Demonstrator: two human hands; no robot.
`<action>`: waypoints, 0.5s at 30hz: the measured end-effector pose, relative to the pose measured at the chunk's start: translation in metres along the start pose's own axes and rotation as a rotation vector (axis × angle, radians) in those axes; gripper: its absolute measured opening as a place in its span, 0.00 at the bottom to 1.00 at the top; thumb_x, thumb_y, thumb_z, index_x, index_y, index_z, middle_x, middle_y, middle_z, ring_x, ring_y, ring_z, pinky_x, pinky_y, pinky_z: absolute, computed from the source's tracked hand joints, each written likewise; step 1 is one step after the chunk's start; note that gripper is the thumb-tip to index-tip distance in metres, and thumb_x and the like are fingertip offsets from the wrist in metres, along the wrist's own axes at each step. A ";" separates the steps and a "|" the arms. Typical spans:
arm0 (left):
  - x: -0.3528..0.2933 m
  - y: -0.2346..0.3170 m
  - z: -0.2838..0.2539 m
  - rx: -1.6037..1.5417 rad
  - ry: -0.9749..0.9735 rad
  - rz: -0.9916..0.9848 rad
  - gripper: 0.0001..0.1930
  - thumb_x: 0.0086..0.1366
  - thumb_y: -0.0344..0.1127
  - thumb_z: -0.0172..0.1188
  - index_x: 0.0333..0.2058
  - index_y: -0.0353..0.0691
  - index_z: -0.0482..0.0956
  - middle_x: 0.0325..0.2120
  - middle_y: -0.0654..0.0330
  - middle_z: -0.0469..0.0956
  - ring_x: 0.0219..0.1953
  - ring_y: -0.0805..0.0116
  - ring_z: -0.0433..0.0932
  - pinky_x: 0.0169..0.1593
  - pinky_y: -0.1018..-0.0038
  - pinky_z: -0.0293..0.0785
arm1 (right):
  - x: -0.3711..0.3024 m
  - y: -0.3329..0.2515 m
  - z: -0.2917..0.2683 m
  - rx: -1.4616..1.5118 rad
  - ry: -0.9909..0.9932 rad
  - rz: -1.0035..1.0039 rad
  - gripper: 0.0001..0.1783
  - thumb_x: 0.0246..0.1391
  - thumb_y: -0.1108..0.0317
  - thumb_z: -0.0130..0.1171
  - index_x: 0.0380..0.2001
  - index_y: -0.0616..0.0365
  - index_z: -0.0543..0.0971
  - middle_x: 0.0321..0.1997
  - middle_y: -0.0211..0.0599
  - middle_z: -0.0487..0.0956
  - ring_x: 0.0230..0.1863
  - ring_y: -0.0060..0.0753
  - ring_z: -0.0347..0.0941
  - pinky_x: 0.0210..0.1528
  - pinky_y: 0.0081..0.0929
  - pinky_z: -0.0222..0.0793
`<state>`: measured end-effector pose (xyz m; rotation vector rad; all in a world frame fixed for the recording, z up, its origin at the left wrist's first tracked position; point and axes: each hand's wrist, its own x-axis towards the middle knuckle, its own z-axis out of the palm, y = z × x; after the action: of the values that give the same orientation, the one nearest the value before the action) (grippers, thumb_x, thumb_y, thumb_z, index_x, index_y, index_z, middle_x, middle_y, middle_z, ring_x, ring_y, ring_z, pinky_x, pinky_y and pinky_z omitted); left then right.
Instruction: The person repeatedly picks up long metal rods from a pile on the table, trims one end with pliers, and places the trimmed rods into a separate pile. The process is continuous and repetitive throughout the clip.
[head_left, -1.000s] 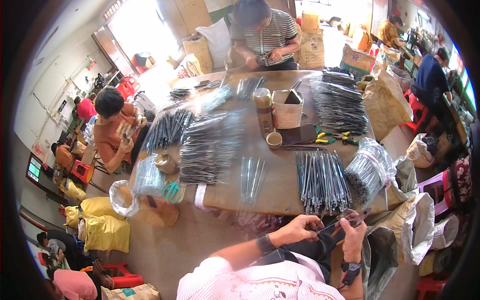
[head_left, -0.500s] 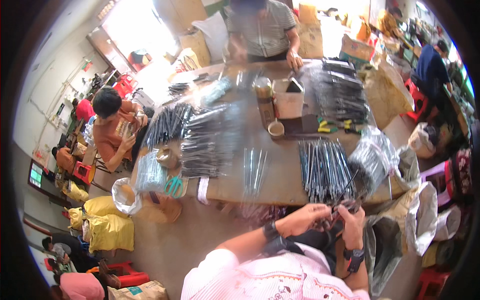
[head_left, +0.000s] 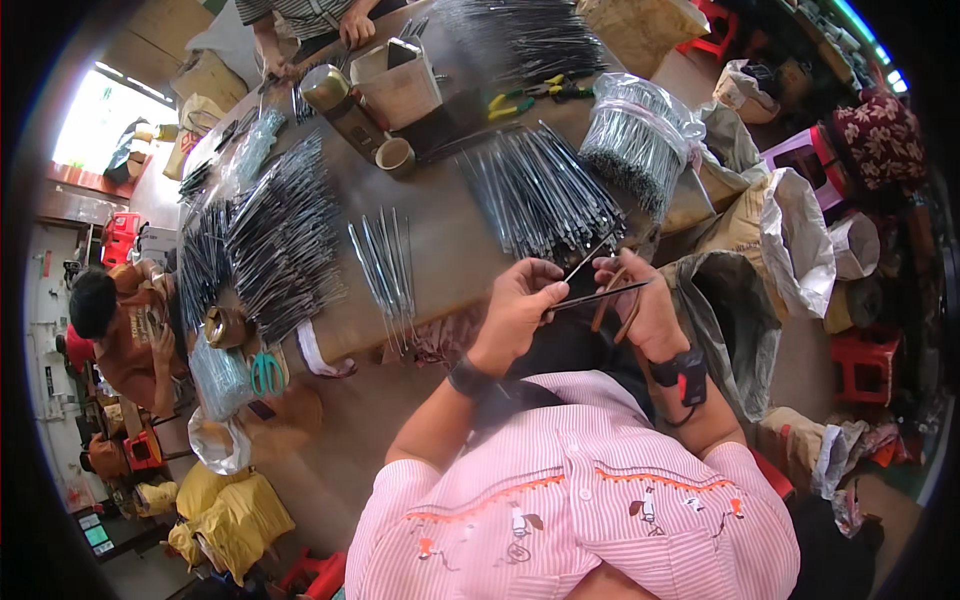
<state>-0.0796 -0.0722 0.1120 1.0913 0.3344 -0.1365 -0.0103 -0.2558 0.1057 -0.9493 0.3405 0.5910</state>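
Note:
My left hand (head_left: 520, 308) is closed on thin dark metal rods (head_left: 598, 295), pinched between thumb and fingers, their free ends pointing toward my other hand. My right hand (head_left: 652, 312) grips brown-handled pliers (head_left: 628, 318), whose jaws are hidden by the fingers. Both hands are over my lap at the table's near edge. Just beyond them a fanned pile of dark rods (head_left: 540, 190) lies on the table (head_left: 335, 325). Right of that pile stands a plastic-wrapped bundle of thin rods (head_left: 632, 135). Several loose rods (head_left: 385, 265) lie further left.
Yellow-and-green pliers (head_left: 512, 106), a small cup (head_left: 395, 156), a tall canister (head_left: 335, 95) and a pale bin (head_left: 405, 90) are farther back. Teal-handled scissors (head_left: 267, 374) rest at the left edge. Open sacks (head_left: 735, 325) stand at right. A co-worker's hand (head_left: 357, 27) shows across the table.
The view has swung down and to the right, so my hands appear higher and more central. My hands have moved apart, and the rods between them now show clearly.

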 end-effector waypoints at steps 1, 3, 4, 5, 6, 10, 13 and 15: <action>-0.001 0.002 0.001 0.039 0.032 0.010 0.09 0.59 0.26 0.62 0.39 0.34 0.75 0.22 0.66 0.76 0.21 0.83 0.70 0.22 0.85 0.65 | 0.003 -0.002 -0.007 0.143 -0.048 0.030 0.17 0.58 0.62 0.51 0.33 0.69 0.78 0.38 0.49 0.80 0.42 0.38 0.77 0.44 0.32 0.74; -0.003 0.004 0.003 0.079 0.045 0.026 0.11 0.59 0.26 0.62 0.41 0.33 0.76 0.23 0.66 0.76 0.22 0.83 0.70 0.23 0.86 0.66 | 0.007 -0.001 -0.018 0.384 0.049 0.126 0.17 0.58 0.63 0.50 0.35 0.71 0.75 0.43 0.53 0.78 0.44 0.44 0.76 0.48 0.38 0.75; -0.004 0.004 0.004 0.099 0.051 0.037 0.12 0.59 0.26 0.62 0.42 0.32 0.77 0.24 0.66 0.76 0.23 0.84 0.70 0.24 0.86 0.66 | 0.004 -0.002 -0.025 0.435 -0.060 0.165 0.14 0.54 0.67 0.49 0.36 0.69 0.75 0.43 0.58 0.77 0.45 0.48 0.76 0.48 0.40 0.76; -0.006 0.005 0.005 0.137 0.063 0.040 0.11 0.60 0.26 0.62 0.42 0.32 0.77 0.25 0.66 0.76 0.23 0.83 0.70 0.25 0.85 0.66 | 0.002 -0.001 -0.030 0.442 -0.141 0.221 0.14 0.53 0.67 0.49 0.37 0.68 0.75 0.44 0.58 0.77 0.45 0.48 0.76 0.46 0.39 0.77; -0.007 0.004 0.006 0.173 0.072 0.048 0.11 0.60 0.25 0.62 0.42 0.32 0.78 0.25 0.65 0.76 0.24 0.83 0.71 0.26 0.85 0.67 | -0.002 0.000 -0.035 0.450 -0.222 0.278 0.14 0.52 0.68 0.49 0.38 0.67 0.75 0.44 0.58 0.77 0.44 0.49 0.76 0.44 0.38 0.78; -0.006 -0.003 0.011 0.390 0.103 0.237 0.09 0.59 0.24 0.61 0.40 0.32 0.81 0.27 0.63 0.75 0.27 0.78 0.71 0.30 0.80 0.68 | -0.011 0.001 -0.047 0.125 -0.335 0.295 0.20 0.45 0.75 0.50 0.45 0.62 0.71 0.43 0.55 0.77 0.42 0.47 0.77 0.34 0.34 0.80; -0.004 -0.007 0.011 0.559 0.104 0.466 0.09 0.58 0.22 0.60 0.38 0.33 0.82 0.26 0.61 0.72 0.29 0.72 0.71 0.33 0.77 0.67 | -0.015 0.009 -0.048 -0.307 -0.395 0.102 0.28 0.42 0.79 0.49 0.52 0.59 0.67 0.43 0.45 0.76 0.41 0.38 0.75 0.37 0.30 0.77; -0.006 -0.009 0.013 0.551 0.112 0.501 0.10 0.57 0.21 0.60 0.39 0.34 0.82 0.25 0.60 0.71 0.28 0.69 0.70 0.33 0.76 0.67 | -0.017 0.015 -0.048 -0.722 -0.381 -0.134 0.29 0.42 0.79 0.49 0.54 0.58 0.66 0.43 0.40 0.74 0.41 0.34 0.73 0.40 0.28 0.75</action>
<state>-0.0847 -0.0882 0.1120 1.6998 0.1126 0.2976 -0.0338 -0.2951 0.0788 -1.5003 -0.3041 0.7719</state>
